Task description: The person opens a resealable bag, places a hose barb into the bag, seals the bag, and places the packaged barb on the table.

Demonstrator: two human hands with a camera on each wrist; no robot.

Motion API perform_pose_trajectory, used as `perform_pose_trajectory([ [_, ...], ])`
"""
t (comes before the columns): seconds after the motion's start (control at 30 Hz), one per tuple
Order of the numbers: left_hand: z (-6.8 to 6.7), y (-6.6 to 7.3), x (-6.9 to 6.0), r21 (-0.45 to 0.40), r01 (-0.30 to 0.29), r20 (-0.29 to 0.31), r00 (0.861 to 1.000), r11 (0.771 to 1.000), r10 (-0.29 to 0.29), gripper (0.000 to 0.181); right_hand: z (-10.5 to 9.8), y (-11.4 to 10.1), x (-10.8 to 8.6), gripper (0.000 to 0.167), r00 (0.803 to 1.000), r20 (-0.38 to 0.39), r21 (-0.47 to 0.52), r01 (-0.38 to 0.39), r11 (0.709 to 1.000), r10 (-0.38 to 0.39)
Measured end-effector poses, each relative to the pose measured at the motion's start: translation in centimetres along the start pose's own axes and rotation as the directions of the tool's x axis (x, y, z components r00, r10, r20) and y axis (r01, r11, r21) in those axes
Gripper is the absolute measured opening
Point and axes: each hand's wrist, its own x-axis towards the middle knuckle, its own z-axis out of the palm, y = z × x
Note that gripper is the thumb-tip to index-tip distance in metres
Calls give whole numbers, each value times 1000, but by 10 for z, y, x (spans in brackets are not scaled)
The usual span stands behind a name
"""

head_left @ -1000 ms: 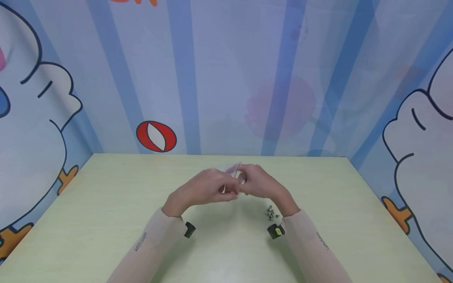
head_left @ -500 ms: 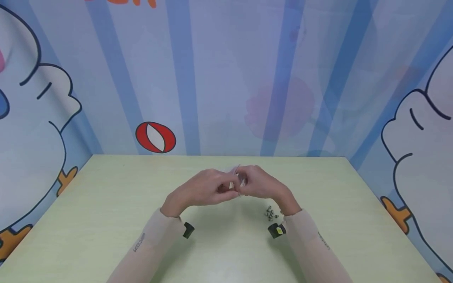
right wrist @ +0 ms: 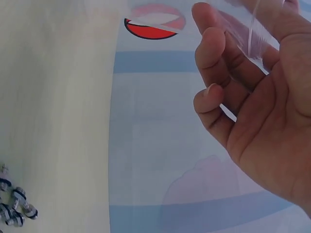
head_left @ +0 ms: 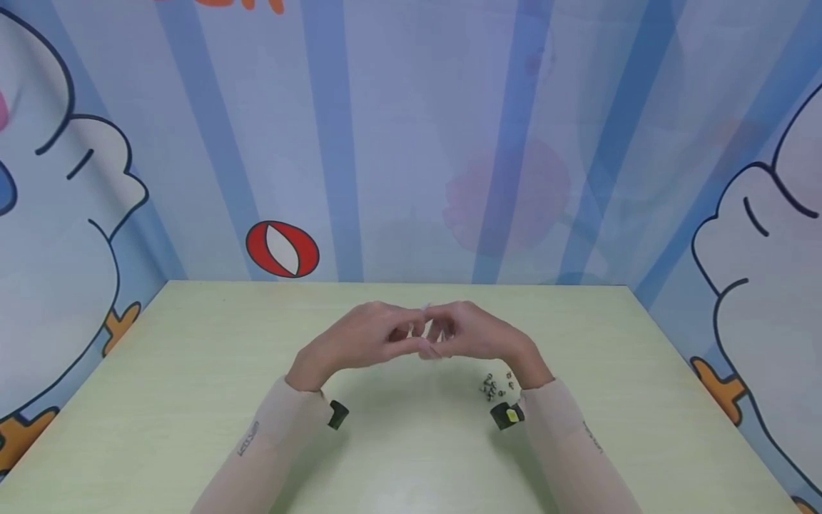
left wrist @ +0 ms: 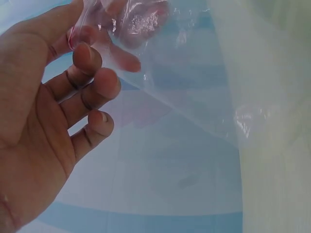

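A clear, thin plastic bag (left wrist: 180, 77) with a reddish line near its top edge hangs between my hands above the table. My left hand (head_left: 362, 335) pinches its upper edge between thumb and index finger; the other fingers are loosely curled. Opposite it, my right hand (head_left: 480, 330) pinches the bag, and in the right wrist view clear film (right wrist: 252, 41) crosses behind the fingers. In the head view both hands meet at the fingertips and hide most of the bag. The exact pinch points are cut off in both wrist views.
A small heap of shiny metal pieces with dark bands (right wrist: 17, 208) lies on the pale table (head_left: 193, 400), below my right wrist. A cartoon-printed backdrop (head_left: 411, 143) rises along the table's back and sides.
The bag's edge, which stuck up above the fingers, has dropped mostly out of sight in the head view. My hands have spread slightly apart at the wrists, uncovering more metal pieces.
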Motion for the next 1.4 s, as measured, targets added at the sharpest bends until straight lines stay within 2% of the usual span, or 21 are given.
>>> perform_pose_trajectory([
  [0.23,-2,-1,-1,8,-26,4,1000,1000,26,18,-7,2,-7,32,1000,-5,32,-1,999,1],
  [0.53,-5,0,-3,15,3,1,1000,1000,-3,16,-4,6,-2,49,1000,9,73,-9,997,9],
  [0.73,-4,-1,-2,18,34,17,999,999,-34,18,-2,10,-2,54,999,41,88,-29,996,25],
  [0.87,-4,-2,-3,17,55,60,997,998,-56,18,-1,14,-2,57,996,83,57,-48,997,43],
  [1.1,-3,-5,-3,44,87,163,982,995,-93,13,2,21,2,57,990,121,-47,-64,997,69],
  [1.4,-1,-7,-4,40,99,219,970,994,-106,12,5,30,3,51,989,134,-90,-48,995,60],
])
